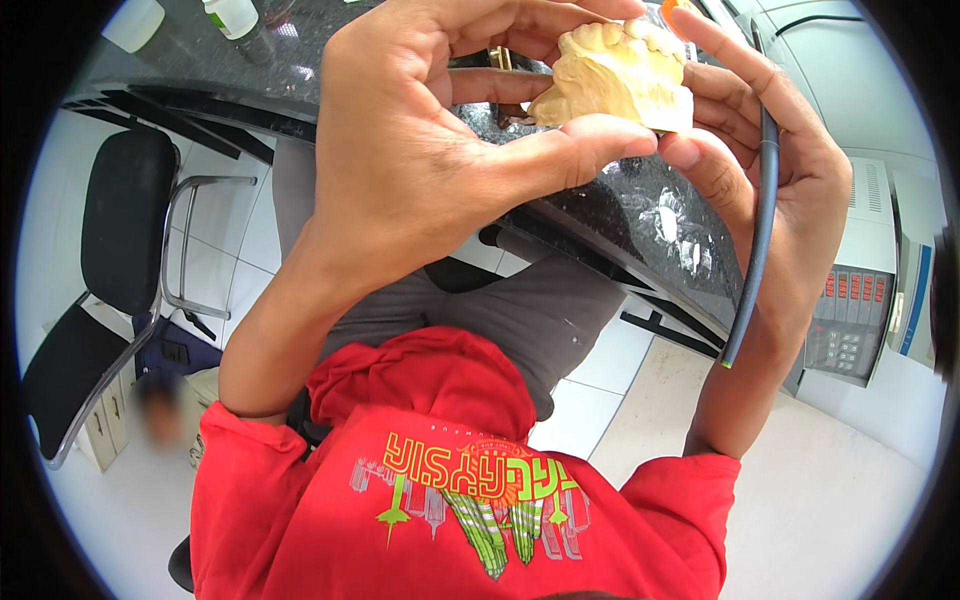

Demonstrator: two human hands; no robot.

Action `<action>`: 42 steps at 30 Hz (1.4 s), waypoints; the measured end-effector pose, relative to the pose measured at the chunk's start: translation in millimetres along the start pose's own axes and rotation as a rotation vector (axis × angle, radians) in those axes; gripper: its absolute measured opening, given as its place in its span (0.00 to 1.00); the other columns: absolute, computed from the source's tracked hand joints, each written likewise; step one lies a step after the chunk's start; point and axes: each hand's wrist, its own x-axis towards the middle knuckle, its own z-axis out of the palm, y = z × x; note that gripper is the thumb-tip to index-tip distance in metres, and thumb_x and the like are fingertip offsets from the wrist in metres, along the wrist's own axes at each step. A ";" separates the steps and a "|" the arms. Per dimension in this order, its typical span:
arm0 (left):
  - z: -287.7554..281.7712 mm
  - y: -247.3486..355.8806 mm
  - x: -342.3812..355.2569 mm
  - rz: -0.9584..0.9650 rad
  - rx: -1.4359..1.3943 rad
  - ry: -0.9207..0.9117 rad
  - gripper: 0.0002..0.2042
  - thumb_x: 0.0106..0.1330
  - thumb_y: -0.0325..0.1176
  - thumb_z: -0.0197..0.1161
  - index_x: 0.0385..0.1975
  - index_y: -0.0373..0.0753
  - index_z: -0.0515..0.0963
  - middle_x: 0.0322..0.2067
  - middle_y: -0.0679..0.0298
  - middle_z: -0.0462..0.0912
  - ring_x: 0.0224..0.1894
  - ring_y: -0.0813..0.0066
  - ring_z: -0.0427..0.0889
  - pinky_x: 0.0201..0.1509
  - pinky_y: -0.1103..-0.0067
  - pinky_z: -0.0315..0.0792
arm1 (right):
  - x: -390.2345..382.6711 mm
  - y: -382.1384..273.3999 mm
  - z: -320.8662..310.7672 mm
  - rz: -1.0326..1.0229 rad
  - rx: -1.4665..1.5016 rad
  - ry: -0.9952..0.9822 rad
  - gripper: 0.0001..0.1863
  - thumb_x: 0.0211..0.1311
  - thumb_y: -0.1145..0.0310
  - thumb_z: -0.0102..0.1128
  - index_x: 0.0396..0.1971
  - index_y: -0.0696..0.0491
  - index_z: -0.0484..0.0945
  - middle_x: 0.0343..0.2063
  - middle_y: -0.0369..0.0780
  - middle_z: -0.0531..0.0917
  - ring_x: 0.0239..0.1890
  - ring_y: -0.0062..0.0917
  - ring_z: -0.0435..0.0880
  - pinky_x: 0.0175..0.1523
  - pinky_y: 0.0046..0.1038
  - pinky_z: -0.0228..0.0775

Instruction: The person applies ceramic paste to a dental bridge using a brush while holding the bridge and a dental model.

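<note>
A pale yellow dental cast with a row of moulded teeth along its upper side is raised above the counter. My left hand is closed on it, the thumb along its lower edge and the fingers partly behind it. From the other side, my right hand also grips the cast between thumb and fingers. A slim dark grey rod-shaped tool lies across my right hand, its greenish end hanging down by the wrist. Something orange shows by the right fingertips; its kind is unclear.
The black speckled counter has white smears near its front edge. A bottle with a green label and a white container stand far left. A black chair is at left, a machine with red displays at right.
</note>
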 end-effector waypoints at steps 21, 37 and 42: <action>14.2 26.7 7.1 -0.050 0.168 0.040 0.28 0.52 0.25 0.76 0.54 0.28 0.73 0.49 0.53 0.80 0.50 0.71 0.83 0.49 0.79 0.82 | 2.3 13.2 -2.9 -0.037 0.095 0.000 0.38 0.48 0.71 0.79 0.57 0.69 0.70 0.38 0.50 0.85 0.41 0.30 0.87 0.49 0.26 0.82; -4.3 22.8 19.6 -0.246 -0.107 0.076 0.25 0.54 0.26 0.72 0.52 0.28 0.71 0.44 0.55 0.82 0.47 0.73 0.83 0.49 0.80 0.81 | 13.9 -5.6 6.1 -0.087 0.019 0.061 0.34 0.50 0.72 0.77 0.55 0.70 0.71 0.36 0.51 0.85 0.38 0.28 0.88 0.45 0.25 0.82; -4.8 24.4 17.2 -0.128 0.035 -0.017 0.26 0.54 0.26 0.72 0.52 0.28 0.71 0.46 0.54 0.81 0.49 0.72 0.83 0.49 0.79 0.81 | 14.3 -6.5 5.8 -0.058 -0.006 0.048 0.35 0.49 0.73 0.78 0.56 0.70 0.71 0.35 0.51 0.85 0.38 0.29 0.88 0.46 0.25 0.82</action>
